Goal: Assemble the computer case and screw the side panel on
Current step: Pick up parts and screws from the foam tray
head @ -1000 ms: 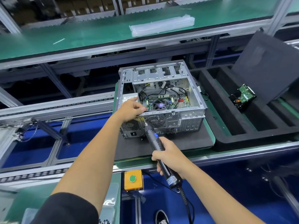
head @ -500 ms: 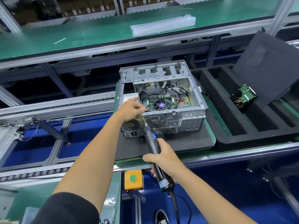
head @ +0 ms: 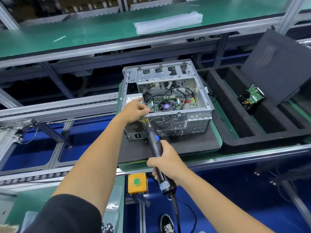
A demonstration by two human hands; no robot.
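I see the open case [head: 168, 98] lying on a black mat [head: 185, 145] at mid-bench, its board and fan exposed from above. My left hand [head: 134, 111] rests on the case's near top edge, fingers curled and pinching at the rim beside the driver's tip. My right hand [head: 165, 163] grips the black driver [head: 155, 145] around its body, the bit angled up against the near rear face by the fan grille. A hard drive [head: 252, 98] sits in the foam tray [head: 252, 132] to the right.
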